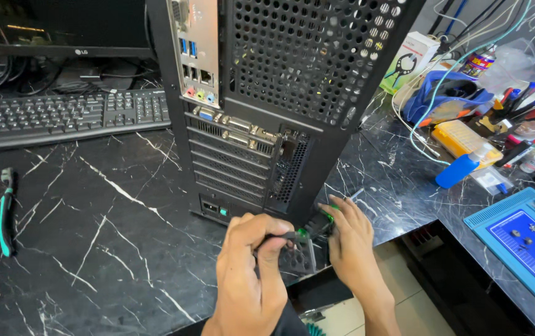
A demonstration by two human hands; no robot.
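The left hand (252, 274) grips a screwdriver (292, 236) at the computer case's (292, 93) lower corner, bottom centre of the frame. The right hand (348, 239) pinches its tip; whether the screw is in or out, I cannot tell.

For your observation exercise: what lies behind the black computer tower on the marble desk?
Left of the black computer tower, a black keyboard and dark monitor show behind it. Right, a white box and cables. Whatever sits directly behind the case is covered.
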